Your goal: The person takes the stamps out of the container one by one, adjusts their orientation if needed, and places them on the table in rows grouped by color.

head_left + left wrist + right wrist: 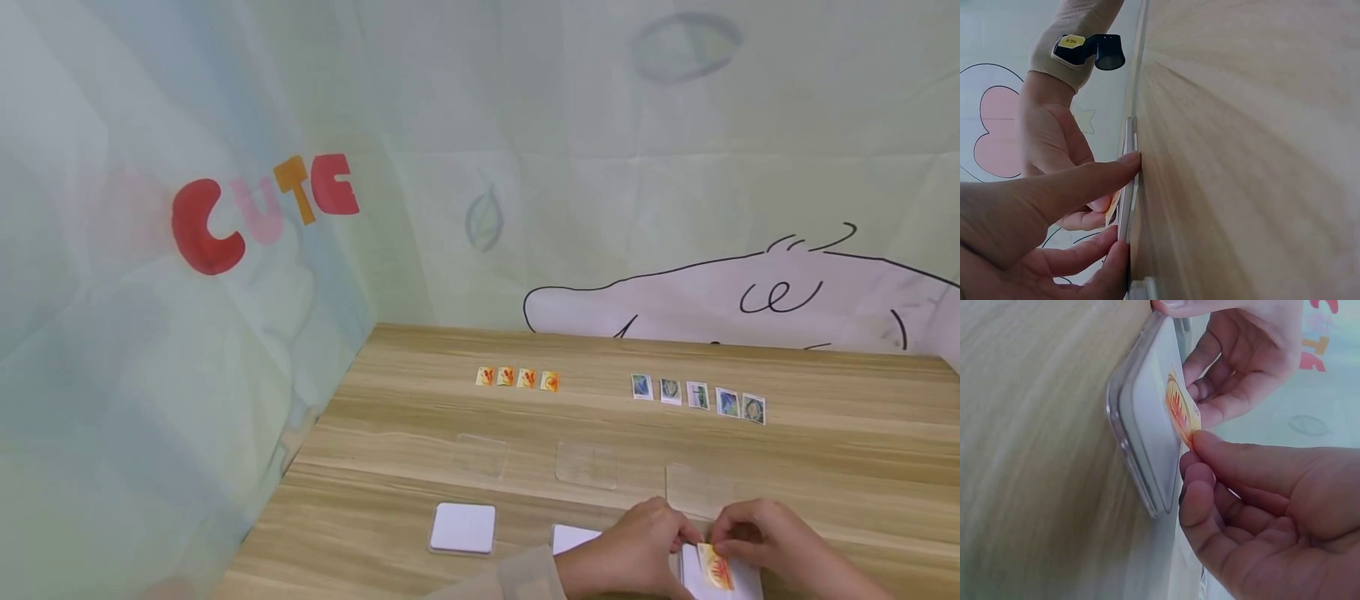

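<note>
At the lower right of the head view, a clear flat case (1124, 419) with white cards (1154, 406) in it lies on the table. My left hand (637, 546) grips this case, thumb at one edge and fingers at the opposite one. Between the thumb and fingers of my right hand (772, 542) is pinched a small orange-and-yellow picture sticker (716, 568). The sticker stands tilted over the white top card, its lower side right at the card in the right wrist view.
Two similar white-filled cases (462, 527) (573, 537) sit to the left. Three clear lids (480, 456) (587, 465) (697, 490) lie behind the cases. Further back are several orange stickers (527, 379) and several blue-green ones (697, 395). Printed curtains (420, 167) border the wooden table.
</note>
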A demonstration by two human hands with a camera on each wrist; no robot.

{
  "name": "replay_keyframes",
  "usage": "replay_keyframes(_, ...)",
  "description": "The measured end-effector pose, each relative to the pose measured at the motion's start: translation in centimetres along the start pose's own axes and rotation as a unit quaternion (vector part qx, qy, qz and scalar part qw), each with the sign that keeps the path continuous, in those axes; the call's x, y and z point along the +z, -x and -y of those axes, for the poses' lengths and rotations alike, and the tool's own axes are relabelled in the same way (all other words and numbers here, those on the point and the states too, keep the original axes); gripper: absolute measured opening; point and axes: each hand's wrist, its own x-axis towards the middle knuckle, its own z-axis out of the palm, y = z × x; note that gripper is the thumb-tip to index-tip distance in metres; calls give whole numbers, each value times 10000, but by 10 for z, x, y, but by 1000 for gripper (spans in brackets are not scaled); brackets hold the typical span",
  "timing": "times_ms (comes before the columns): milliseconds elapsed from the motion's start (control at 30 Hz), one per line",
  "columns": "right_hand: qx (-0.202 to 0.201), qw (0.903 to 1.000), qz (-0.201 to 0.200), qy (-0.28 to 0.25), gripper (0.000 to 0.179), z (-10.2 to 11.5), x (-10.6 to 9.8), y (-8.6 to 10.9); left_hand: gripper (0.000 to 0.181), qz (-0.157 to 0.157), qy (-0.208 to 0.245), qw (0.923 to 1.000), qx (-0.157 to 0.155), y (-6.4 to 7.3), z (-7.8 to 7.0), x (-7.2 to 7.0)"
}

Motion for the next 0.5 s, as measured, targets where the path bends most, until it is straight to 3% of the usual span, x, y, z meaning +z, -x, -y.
replay_keyframes(267, 71, 9984, 153, -533, 16, -3, -3, 2, 53, -58, -159, 9999, -28, 0, -2, 0)
replay_keyframes(500, 253, 9916, 407, -1202, 14, -4, -8, 2, 52, 4, -144, 9998, -111, -1, -2, 0)
